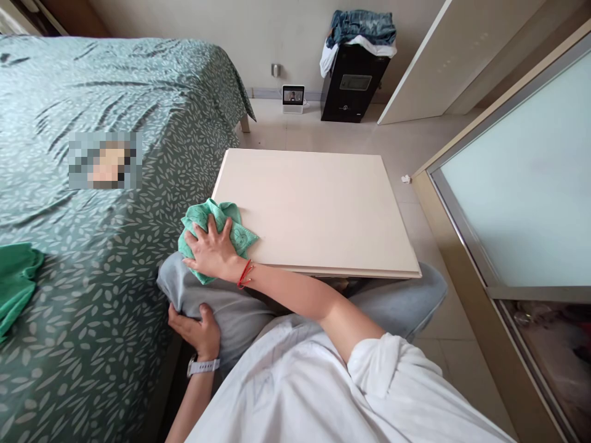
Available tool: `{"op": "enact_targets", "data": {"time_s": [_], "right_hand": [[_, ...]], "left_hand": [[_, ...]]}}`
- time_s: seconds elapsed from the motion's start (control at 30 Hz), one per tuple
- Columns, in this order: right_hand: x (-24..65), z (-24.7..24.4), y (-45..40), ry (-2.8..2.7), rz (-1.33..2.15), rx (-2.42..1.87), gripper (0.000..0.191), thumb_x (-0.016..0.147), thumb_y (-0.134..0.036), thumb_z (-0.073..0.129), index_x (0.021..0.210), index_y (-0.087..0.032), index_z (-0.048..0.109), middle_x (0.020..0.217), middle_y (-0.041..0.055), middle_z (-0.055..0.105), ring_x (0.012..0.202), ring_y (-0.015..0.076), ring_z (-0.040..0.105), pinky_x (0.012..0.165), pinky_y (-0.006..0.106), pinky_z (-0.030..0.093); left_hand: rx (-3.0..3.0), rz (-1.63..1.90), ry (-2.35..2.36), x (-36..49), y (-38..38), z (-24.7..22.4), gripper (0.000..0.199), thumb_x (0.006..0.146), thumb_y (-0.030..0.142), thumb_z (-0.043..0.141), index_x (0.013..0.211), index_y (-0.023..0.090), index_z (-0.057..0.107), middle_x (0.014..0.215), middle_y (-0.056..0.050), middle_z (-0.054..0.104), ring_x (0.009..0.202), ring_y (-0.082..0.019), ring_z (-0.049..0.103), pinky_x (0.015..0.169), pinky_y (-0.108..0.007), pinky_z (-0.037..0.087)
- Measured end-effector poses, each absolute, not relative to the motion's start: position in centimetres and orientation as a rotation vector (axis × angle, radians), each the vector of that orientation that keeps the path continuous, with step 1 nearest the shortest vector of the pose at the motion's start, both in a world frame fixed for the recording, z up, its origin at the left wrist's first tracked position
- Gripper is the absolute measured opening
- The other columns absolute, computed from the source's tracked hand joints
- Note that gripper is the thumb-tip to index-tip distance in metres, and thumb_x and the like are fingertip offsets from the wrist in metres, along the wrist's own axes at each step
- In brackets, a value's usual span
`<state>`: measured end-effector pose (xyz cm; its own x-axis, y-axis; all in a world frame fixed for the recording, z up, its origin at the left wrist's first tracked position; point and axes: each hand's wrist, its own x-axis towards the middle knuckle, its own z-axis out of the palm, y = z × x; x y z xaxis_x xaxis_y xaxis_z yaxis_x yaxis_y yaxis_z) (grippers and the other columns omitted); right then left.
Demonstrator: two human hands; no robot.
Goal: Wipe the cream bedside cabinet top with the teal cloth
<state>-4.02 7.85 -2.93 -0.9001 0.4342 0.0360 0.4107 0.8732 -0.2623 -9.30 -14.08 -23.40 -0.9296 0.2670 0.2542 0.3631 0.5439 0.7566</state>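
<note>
My right hand [212,249] reaches across to the near left corner of a pale cream table [314,209]. It grips a bunched green cloth [243,235] from above, its fingers spread over the folds. Part of the cloth lies on the tabletop and part hangs past the left edge, close to my knee. A red string bracelet [245,274] circles that wrist. Lower down, my left hand [198,332] rests open against the side of my left thigh, thumb apart from the fingers, wearing a watch with a pale strap [204,367].
A bed with a green leaf-patterned cover [152,203] borders the left side, another green cloth [16,283] on it. Beyond the table are a small screen [293,98] and a black cabinet [353,86] topped by folded jeans [362,27]. Sliding doors [521,166] stand at right.
</note>
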Motion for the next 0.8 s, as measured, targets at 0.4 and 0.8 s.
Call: {"op": "enact_targets", "data": {"time_s": [0.4, 0.8], "right_hand": [[8.5, -4.3, 9.3, -2.828, 0.497, -0.937, 0.076, 0.121, -0.054, 0.074, 0.189, -0.025, 0.058, 0.200, 0.0169, 0.049, 0.186, 0.0514, 0.037, 0.150, 0.084, 0.029], [27.7, -8.1, 11.7, -2.612, 0.076, -1.441, 0.076, 0.116, -0.061, 0.074, 0.182, -0.024, 0.070, 0.191, 0.0220, 0.059, 0.166, 0.0588, 0.057, 0.137, 0.085, 0.042]], "left_hand": [[-0.580, -1.297, -2.718, -9.7, -14.1, -22.9, 0.097, 0.090, 0.044, 0.072, 0.172, 0.002, 0.041, 0.176, -0.039, 0.044, 0.172, -0.051, 0.040, 0.147, -0.072, 0.032], [-0.562, -1.305, -2.658, -10.0, -13.6, -22.9, 0.118, 0.078, 0.053, 0.069, 0.175, -0.010, 0.043, 0.178, -0.044, 0.045, 0.172, -0.054, 0.042, 0.149, -0.073, 0.030]]}}
